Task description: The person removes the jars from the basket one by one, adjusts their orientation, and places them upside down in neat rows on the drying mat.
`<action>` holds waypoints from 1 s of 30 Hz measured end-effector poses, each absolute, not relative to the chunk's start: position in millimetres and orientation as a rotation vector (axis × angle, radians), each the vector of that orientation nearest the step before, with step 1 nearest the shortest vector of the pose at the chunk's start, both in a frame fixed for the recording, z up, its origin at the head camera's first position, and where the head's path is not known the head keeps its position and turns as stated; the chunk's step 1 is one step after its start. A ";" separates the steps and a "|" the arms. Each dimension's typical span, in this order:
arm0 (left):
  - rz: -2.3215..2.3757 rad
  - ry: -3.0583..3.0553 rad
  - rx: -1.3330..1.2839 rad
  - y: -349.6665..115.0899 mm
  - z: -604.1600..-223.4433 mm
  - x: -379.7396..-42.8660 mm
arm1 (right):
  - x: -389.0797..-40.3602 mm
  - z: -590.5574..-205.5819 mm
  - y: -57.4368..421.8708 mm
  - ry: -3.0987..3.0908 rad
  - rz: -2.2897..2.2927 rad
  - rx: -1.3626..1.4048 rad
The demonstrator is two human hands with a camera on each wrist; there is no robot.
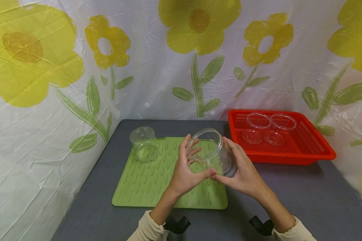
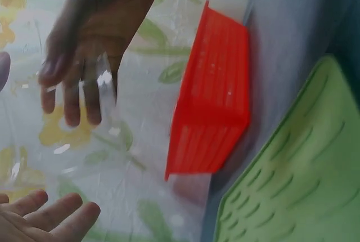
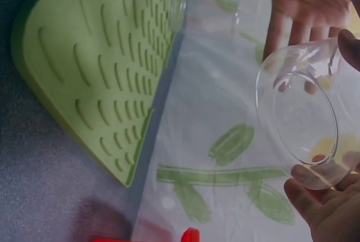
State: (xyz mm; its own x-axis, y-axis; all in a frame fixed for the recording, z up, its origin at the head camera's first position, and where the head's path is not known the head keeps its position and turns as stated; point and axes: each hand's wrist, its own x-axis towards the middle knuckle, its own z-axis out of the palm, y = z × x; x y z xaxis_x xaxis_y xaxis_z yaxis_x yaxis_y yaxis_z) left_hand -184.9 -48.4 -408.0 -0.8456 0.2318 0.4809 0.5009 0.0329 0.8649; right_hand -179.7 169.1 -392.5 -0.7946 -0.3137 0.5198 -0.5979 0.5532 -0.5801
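Both hands hold one clear round jar point(image 1: 210, 152) over the right part of the green ridged mat point(image 1: 144, 190). It is tilted, its rim facing up and to the left. My left hand point(image 1: 185, 169) grips the jar's left side, fingers spread behind it and thumb in front. On the other side my right hand point(image 1: 244, 169) grips it near the base, and the two thumb tips meet at the front. In the right wrist view the jar's round base point(image 3: 298, 118) shows between the hands. A second clear jar point(image 1: 143, 144) stands at the mat's back left corner.
At the back right of the dark grey table point(image 1: 289, 197) sits a red plastic basket point(image 1: 289, 159) with two clear jars point(image 1: 259, 125) inside. A white curtain point(image 1: 151, 83) with yellow flowers hangs close behind the table and along its sides.
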 end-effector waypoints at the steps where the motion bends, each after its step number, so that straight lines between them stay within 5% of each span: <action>1: -1.865 -2.126 -0.753 -50.5 -406.7 -186.0 | -180.1 -393.0 169.4 -2.436 1.105 0.743; 30: -1.256 -2.454 -0.883 -73.2 -371.1 -194.2 | -184.1 -406.9 170.7 -2.464 0.848 0.867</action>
State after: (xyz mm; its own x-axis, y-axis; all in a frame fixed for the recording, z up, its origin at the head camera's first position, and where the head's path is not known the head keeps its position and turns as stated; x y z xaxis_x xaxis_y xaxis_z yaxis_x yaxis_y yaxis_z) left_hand -194.2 -73.2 -371.1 -0.7862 0.4035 0.4680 0.6156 0.4457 0.6499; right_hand -184.1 170.7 -406.9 -0.7312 -0.4256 0.5331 -0.6635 0.6253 -0.4109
